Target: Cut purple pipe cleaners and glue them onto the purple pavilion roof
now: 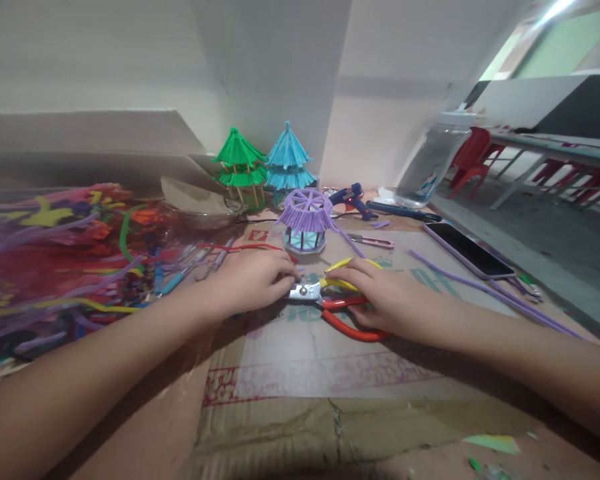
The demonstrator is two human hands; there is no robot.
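My right hand [375, 293] is wrapped round the handles of scissors [306, 291] with one yellow loop and one red loop. Their silver blades point left, towards my left hand [260, 279]. The fingers of that hand are closed at the blades; a faint purple bit shows near the fingertips, but what they hold is hidden. Just beyond stands a small purple pavilion model [306, 220] with a fringed roof ring, dark posts and a pale blue base. A purple pipe cleaner [350, 241] trails from its right side.
Behind stand a green pavilion [237, 167] and a light blue one [287, 160]. A blue glue gun [356, 200], a box cutter [403, 211], a phone [467, 250] and a water bottle [433, 160] are at right. Colourful pipe cleaners [60, 267] heap up at left. Cardboard [330, 373] covers the tabletop.
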